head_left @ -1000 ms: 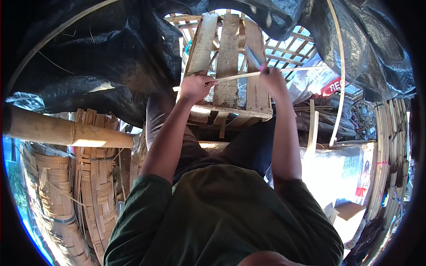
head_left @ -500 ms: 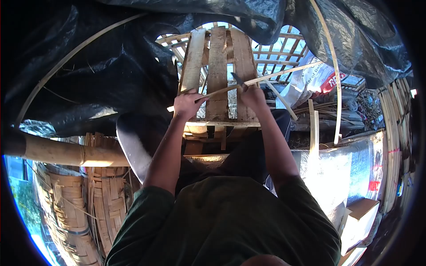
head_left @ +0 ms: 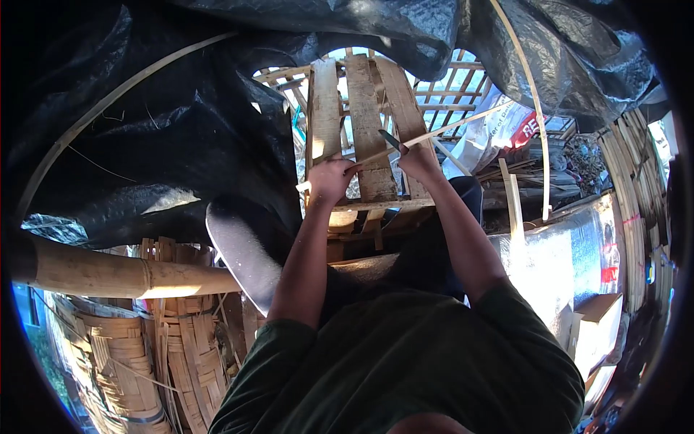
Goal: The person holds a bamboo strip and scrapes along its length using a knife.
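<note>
A long pale bamboo strip (head_left: 470, 124) runs slantwise across the slatted wooden bench (head_left: 366, 108), rising toward the right. My left hand (head_left: 330, 179) is closed around the strip near its lower left end, above the bench's near part. In my right hand (head_left: 421, 163) is a knife (head_left: 389, 138), gripped at the handle, which the fingers hide. Its dark blade points up and left and meets or crosses the strip; the exact contact is too small to make out. Both forearms reach forward over my knees.
Black plastic sheeting (head_left: 159, 145) hangs on the left and overhead, with curved bamboo strips. A thick bamboo pole (head_left: 130, 271) and woven bamboo baskets (head_left: 123, 354) are at left. On the right are a printed sack (head_left: 499, 134), upright strips (head_left: 514, 199) and a cardboard box (head_left: 596, 325).
The view has turned slightly, shifting the scene. My left hand has come a little nearer to my right along the strip. Both hands keep their hold.
</note>
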Available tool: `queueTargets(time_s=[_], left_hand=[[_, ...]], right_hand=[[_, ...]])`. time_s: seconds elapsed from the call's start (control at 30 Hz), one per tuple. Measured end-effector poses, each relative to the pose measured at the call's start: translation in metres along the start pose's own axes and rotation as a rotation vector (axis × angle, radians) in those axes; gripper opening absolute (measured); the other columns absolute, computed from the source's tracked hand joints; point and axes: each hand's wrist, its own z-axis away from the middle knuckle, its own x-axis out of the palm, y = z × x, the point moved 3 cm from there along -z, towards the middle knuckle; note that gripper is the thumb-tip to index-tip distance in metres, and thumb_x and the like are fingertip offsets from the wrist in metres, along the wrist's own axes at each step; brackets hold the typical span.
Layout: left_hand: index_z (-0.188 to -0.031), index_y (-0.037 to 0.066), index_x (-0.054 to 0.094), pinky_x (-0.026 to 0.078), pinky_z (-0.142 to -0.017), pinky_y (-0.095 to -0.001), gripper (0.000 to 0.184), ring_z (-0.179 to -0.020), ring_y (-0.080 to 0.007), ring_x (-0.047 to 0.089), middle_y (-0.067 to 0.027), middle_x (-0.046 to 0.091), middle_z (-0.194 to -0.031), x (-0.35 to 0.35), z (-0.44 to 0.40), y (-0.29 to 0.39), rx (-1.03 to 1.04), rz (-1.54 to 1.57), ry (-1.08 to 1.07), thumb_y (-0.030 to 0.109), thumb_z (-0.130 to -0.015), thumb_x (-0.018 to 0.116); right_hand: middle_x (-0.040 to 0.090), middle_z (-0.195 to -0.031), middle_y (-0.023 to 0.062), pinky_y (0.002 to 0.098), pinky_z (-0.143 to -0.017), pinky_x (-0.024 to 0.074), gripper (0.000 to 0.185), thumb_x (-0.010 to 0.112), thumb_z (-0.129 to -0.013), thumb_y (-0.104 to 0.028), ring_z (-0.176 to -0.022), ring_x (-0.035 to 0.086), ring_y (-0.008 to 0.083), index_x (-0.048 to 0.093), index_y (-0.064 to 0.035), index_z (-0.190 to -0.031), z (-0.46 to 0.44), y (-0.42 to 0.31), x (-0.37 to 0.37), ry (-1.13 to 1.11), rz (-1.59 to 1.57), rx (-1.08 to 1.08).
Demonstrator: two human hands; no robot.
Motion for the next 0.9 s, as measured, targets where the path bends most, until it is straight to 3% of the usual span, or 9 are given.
queueTargets(time_s=[0.33, 0.4, 0.53, 0.6, 0.7, 0.8, 0.83, 0.87, 0.9], left_hand=[[-0.086, 0.016, 0.076, 0.051, -0.069, -0.0421, 0.028, -0.077, -0.0286, 0.066, -0.0071, 0.064, -0.080, 0.002, 0.006, -0.005, -0.026, 0.027, -0.083, 0.042, -0.086, 0.067], [-0.086, 0.016, 0.076, 0.052, -0.069, -0.0419, 0.027, -0.077, -0.0283, 0.066, -0.0071, 0.064, -0.081, 0.002, 0.007, -0.006, -0.027, 0.024, -0.066, 0.042, -0.086, 0.067], [-0.083, 0.018, 0.074, 0.051, -0.065, -0.0435, 0.029, -0.074, -0.0299, 0.067, -0.0083, 0.066, -0.077, 0.006, 0.008, -0.011, -0.041, 0.100, -0.038, 0.046, -0.085, 0.065], [-0.082, 0.019, 0.074, 0.051, -0.063, -0.0438, 0.029, -0.073, -0.0314, 0.067, -0.0092, 0.066, -0.078, 0.003, 0.008, -0.008, -0.051, 0.135, -0.083, 0.046, -0.085, 0.065], [-0.080, 0.018, 0.074, 0.052, -0.065, -0.0439, 0.026, -0.074, -0.0314, 0.066, -0.0101, 0.065, -0.081, 0.007, 0.006, -0.008, 0.003, 0.128, 0.014, 0.042, -0.086, 0.065], [-0.084, 0.015, 0.073, 0.052, -0.068, -0.0435, 0.019, -0.079, -0.0299, 0.066, -0.0111, 0.063, -0.086, 0.012, 0.008, -0.013, -0.080, 0.103, -0.147, 0.032, -0.086, 0.066], [-0.087, 0.013, 0.072, 0.053, -0.070, -0.0431, 0.015, -0.081, -0.0300, 0.066, -0.0113, 0.063, -0.087, 0.017, 0.006, -0.018, 0.083, 0.041, -0.135, 0.026, -0.087, 0.065], [-0.090, 0.011, 0.072, 0.053, -0.072, -0.0427, 0.012, -0.084, -0.0301, 0.065, -0.0114, 0.062, -0.088, 0.011, 0.006, -0.015, 0.249, -0.023, -0.133, 0.020, -0.087, 0.065], [-0.093, 0.008, 0.069, 0.054, -0.073, -0.0426, 0.010, -0.085, -0.0315, 0.064, -0.0121, 0.062, -0.090, 0.006, 0.006, -0.019, 0.256, -0.017, -0.257, 0.012, -0.086, 0.064]], right_hand=[[0.066, -0.090, 0.0312, 0.0522, -0.080, 0.0501, 0.049, 0.041, -0.099, -0.036, -0.090, 0.065, 0.0461, 0.067, 0.0052, -0.094, 0.018, -0.009, -0.001, 0.045, 0.082, 0.076], [0.065, -0.102, 0.0291, 0.0505, -0.085, 0.0493, 0.046, 0.042, -0.098, -0.036, -0.098, 0.064, 0.0432, 0.067, 0.0016, -0.103, 0.012, -0.016, -0.006, 0.012, 0.099, 0.125], [0.067, -0.100, 0.0270, 0.0485, -0.084, 0.0504, 0.031, 0.051, -0.091, -0.024, -0.098, 0.065, 0.0401, 0.069, -0.0018, -0.103, -0.006, -0.015, 0.000, -0.111, 0.289, -0.142], [0.068, -0.103, 0.0259, 0.0460, -0.087, 0.0530, 0.028, 0.054, -0.082, -0.013, -0.100, 0.067, 0.0381, 0.071, -0.0009, -0.101, -0.011, -0.026, -0.014, -0.241, 0.379, -0.066], [0.067, -0.102, 0.0280, 0.0456, -0.085, 0.0534, 0.026, 0.056, -0.081, -0.010, -0.099, 0.067, 0.0378, 0.070, 0.0036, -0.098, -0.011, -0.038, -0.014, -0.161, 0.358, 0.002], [0.068, -0.099, 0.0276, 0.0458, -0.084, 0.0537, 0.024, 0.058, -0.080, -0.009, -0.096, 0.068, 0.0382, 0.069, 0.0043, -0.096, -0.005, -0.037, -0.015, -0.274, 0.366, -0.023], [0.069, -0.092, 0.0262, 0.0449, -0.081, 0.0544, 0.023, 0.059, -0.079, -0.010, -0.091, 0.069, 0.0386, 0.070, 0.0038, -0.094, -0.011, -0.024, -0.010, -0.263, 0.346, -0.105], [0.069, -0.086, 0.0248, 0.0460, -0.065, 0.0543, 0.024, 0.055, -0.081, -0.010, -0.079, 0.070, 0.0356, 0.068, 0.0050, -0.096, -0.011, -0.029, -0.017, -0.431, 0.464, -0.205], [0.069, -0.085, 0.0242, 0.0456, -0.067, 0.0540, 0.024, 0.055, -0.082, -0.010, -0.079, 0.070, 0.0353, 0.067, 0.0055, -0.096, -0.010, -0.030, -0.027, -0.528, 0.558, -0.222]])
